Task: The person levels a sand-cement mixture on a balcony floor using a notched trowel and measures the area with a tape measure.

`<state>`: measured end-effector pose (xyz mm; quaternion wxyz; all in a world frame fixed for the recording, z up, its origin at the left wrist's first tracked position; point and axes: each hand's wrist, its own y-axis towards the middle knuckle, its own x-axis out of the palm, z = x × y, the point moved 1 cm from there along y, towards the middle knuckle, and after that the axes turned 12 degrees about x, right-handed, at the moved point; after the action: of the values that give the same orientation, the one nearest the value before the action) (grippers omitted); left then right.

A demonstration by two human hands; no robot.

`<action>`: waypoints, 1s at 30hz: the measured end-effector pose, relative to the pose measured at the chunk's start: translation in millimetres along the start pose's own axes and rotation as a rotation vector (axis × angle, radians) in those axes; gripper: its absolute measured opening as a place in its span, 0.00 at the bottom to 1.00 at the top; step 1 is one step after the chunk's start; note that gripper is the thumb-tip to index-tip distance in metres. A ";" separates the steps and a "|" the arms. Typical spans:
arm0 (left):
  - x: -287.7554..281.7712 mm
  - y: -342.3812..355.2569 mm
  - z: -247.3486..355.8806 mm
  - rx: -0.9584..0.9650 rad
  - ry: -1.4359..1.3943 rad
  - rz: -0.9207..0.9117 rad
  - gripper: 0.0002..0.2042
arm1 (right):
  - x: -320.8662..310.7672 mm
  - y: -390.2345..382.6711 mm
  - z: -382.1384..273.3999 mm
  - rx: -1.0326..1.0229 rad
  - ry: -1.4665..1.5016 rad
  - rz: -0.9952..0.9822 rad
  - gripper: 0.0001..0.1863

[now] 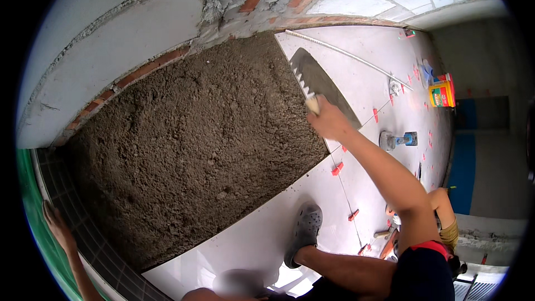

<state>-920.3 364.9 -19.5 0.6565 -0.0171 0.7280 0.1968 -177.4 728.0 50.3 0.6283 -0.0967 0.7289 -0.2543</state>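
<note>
My right hand (332,121) is closed around the pale handle of a notched trowel (301,81), whose teeth point toward the rough mortar bed (184,145). The trowel is over the edge of a white floor tile (356,50), where a smooth grey-brown patch (323,75) spreads beside it. I cannot tell whether that patch is wet mortar on the tile or part of the blade. Far to the left, my left hand (58,227) lies with fingers stretched out on the ledge by a green surface (34,212). It holds nothing.
A long straight bar (348,56) lies across the tile. Red levelling clips (337,169) line the joints. A blue suction-type tool (398,140) and a yellow-red bucket (442,91) stand right. My grey clog (307,231) is on the tile. Another person (446,217) is at lower right.
</note>
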 end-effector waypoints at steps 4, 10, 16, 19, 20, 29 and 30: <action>5.6 8.2 34.6 -0.025 0.077 0.006 0.24 | 55.4 18.6 11.8 0.197 0.177 -0.357 0.24; -12.0 11.0 39.7 0.010 0.175 0.032 0.25 | 52.2 -53.1 66.0 0.009 -0.058 -0.124 0.25; -8.9 10.0 44.0 -0.014 0.242 -0.005 0.26 | 45.9 -27.0 56.5 0.117 0.091 0.022 0.22; -10.5 13.0 44.3 -0.011 0.260 -0.021 0.26 | 57.0 3.9 34.9 0.068 0.129 0.077 0.22; -12.2 14.6 48.0 -0.015 0.264 -0.029 0.26 | 60.3 15.9 27.5 0.048 0.144 0.090 0.22; -17.2 14.0 61.0 -0.003 0.254 -0.054 0.26 | 52.7 106.2 -47.6 0.057 0.047 0.069 0.28; -22.5 14.4 61.4 -0.007 0.254 -0.058 0.26 | 43.7 96.9 -59.3 0.081 0.025 0.034 0.29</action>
<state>-863.0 392.0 2.2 0.5643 -0.0652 0.8038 0.1768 -225.7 805.2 -30.5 0.6268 -0.0556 0.7273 -0.2741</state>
